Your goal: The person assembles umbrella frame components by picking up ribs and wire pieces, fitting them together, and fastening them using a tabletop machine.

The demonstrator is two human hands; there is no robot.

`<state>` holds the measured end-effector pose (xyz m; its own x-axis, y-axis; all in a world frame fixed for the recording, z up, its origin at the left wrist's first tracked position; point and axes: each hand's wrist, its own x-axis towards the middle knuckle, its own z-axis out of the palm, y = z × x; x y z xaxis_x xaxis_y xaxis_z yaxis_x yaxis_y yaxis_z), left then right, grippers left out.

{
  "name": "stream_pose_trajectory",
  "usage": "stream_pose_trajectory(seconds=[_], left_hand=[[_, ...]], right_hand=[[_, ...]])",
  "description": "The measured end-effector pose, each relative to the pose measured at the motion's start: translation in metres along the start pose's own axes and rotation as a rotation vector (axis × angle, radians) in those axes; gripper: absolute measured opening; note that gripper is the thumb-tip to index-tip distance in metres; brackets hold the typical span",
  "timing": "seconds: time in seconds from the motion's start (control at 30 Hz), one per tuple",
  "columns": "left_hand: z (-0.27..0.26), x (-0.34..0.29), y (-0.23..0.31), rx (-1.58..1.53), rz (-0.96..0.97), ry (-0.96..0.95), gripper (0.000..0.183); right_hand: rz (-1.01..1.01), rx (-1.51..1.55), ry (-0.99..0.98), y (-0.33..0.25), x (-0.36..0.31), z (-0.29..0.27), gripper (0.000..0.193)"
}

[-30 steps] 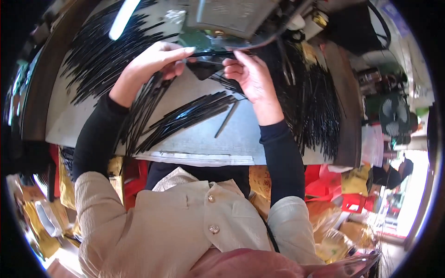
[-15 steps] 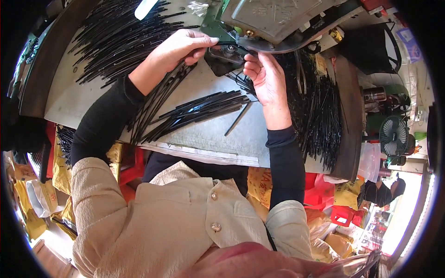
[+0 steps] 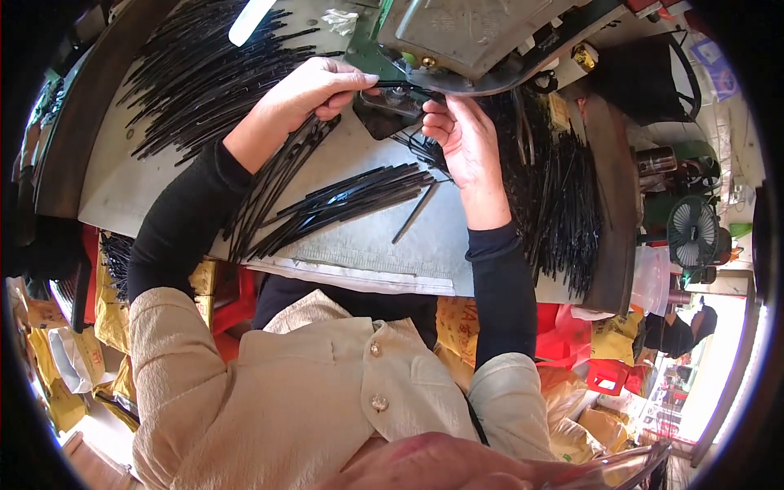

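My left hand (image 3: 327,88) pinches one end of a thin black strip (image 3: 392,83) between thumb and forefinger. The strip runs rightward beneath the head of a grey and green metal machine (image 3: 457,33). At its other end my right hand (image 3: 465,143) is closed, palm turned up, fingers curled; the machine's curved lower edge partly hides these fingertips. A bundle of long black strips (image 3: 282,175) lies below my left hand. Closer to me is another pile of black strips (image 3: 343,200), with a single short strip (image 3: 415,212) beside it.
A large heap of black strips (image 3: 212,77) covers the bench's far left. More strips (image 3: 563,216) lie to the right. The metal bench top (image 3: 351,257) carries a white band along its near edge. A small fan (image 3: 692,232) stands at the right; yellow packages (image 3: 616,336) sit below.
The view has shifted slightly, and the machine and both hands appear a little further left. Both hands keep nearly the same pose around the strip.
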<state>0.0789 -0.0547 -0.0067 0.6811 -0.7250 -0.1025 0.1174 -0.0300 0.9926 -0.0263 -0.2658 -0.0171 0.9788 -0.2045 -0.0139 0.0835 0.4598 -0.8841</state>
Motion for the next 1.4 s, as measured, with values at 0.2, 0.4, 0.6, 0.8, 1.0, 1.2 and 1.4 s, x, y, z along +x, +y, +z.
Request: stream_pose_trajectory(seconds=[0.2, 0.4, 0.6, 0.8, 1.0, 1.2, 1.4], left_hand=[[0.005, -0.003, 0.012, 0.116, -0.03, 0.047, 0.033], [0.007, -0.004, 0.009, 0.203, 0.009, 0.091, 0.033], [0.008, -0.006, 0.009, 0.223, 0.063, 0.105, 0.031], [-0.001, -0.01, 0.016, 0.343, 0.081, -0.074, 0.032], [0.01, -0.012, 0.008, 0.372, -0.018, -0.304, 0.029], [0.007, -0.016, 0.015, 0.505, 0.044, -0.147, 0.047], [-0.029, -0.037, 0.025, 0.737, 0.049, -0.103, 0.039]], right_hand=[[0.011, 0.047, -0.003, -0.003, 0.002, -0.003, 0.021], [0.026, 0.073, 0.025, 0.0, 0.002, -0.01, 0.023], [-0.004, 0.028, 0.024, 0.0, 0.001, -0.003, 0.023], [-0.329, -0.496, 0.13, -0.014, -0.01, 0.007, 0.025], [-0.419, -1.159, -0.256, -0.005, -0.036, 0.048, 0.016], [-0.428, -1.355, -0.182, -0.015, -0.045, 0.047, 0.016], [-0.14, -1.006, -0.164, -0.011, -0.044, 0.029, 0.018]])
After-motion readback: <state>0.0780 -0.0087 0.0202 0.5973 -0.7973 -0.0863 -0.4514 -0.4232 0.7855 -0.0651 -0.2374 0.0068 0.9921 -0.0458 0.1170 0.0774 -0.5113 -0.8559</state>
